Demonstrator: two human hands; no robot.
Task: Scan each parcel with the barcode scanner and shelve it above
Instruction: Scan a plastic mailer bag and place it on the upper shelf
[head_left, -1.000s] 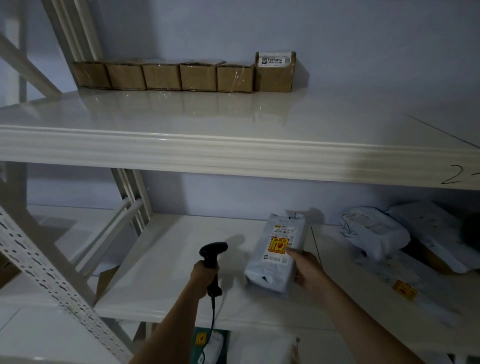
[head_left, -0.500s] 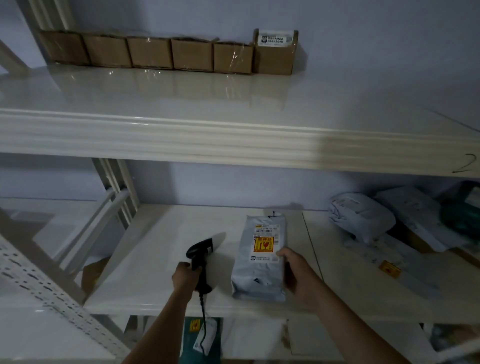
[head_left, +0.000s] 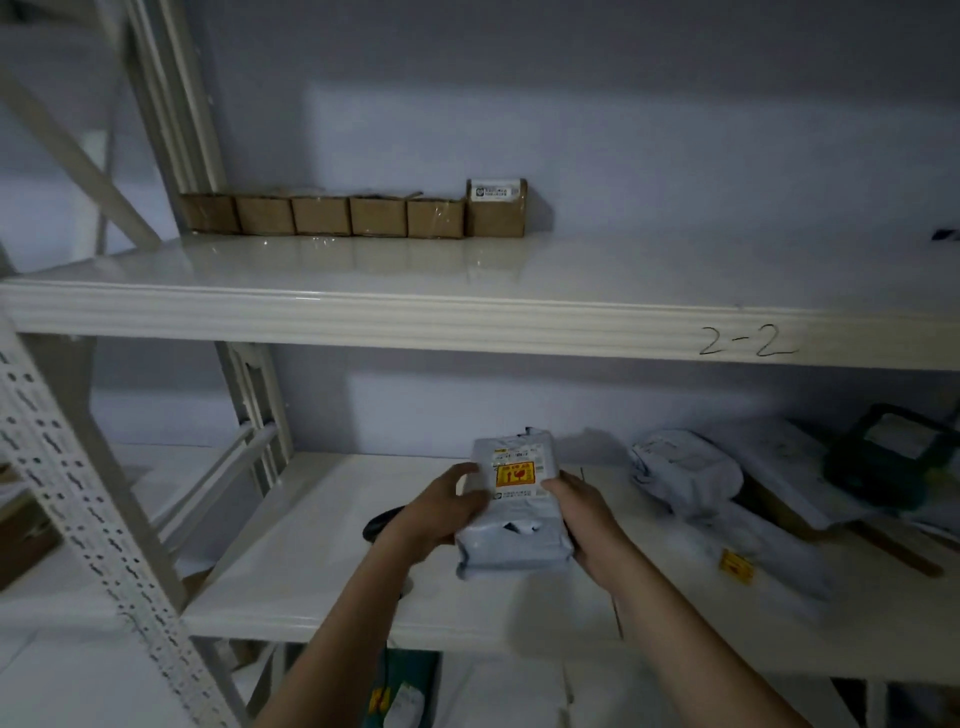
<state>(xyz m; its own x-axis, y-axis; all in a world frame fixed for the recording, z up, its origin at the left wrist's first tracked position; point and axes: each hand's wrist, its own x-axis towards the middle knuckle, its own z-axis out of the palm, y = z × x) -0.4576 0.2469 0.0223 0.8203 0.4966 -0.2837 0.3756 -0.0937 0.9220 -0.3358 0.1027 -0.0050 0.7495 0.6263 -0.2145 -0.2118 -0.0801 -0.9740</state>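
The head view shows both hands on a grey parcel (head_left: 511, 512) above the lower shelf (head_left: 311, 545), near its middle. The left hand (head_left: 441, 506) grips the parcel's left edge, fingers curled round it with the thumb across the top face; the right hand (head_left: 584, 512) holds the right edge the same way, fingers wrapped along the side. The parcel's long axis runs away from the person toward the back wall, its labelled face turned up, the yellow sticker (head_left: 514, 474) near the far end and a crumpled seam at the near end. Whether it rests on the shelf or is just clear of it I cannot tell. A dark shape lying on the shelf behind the left wrist looks like the barcode scanner (head_left: 378, 521), not in either hand. As for progress, a row of brown boxes (head_left: 353, 215) already sits at the back of the upper shelf (head_left: 415, 312), marked 2-2, so some shelving seems done. More grey parcels (head_left: 685, 467) lie heaped to the right on the lower shelf, so I judge this one is about to go up and several remain.
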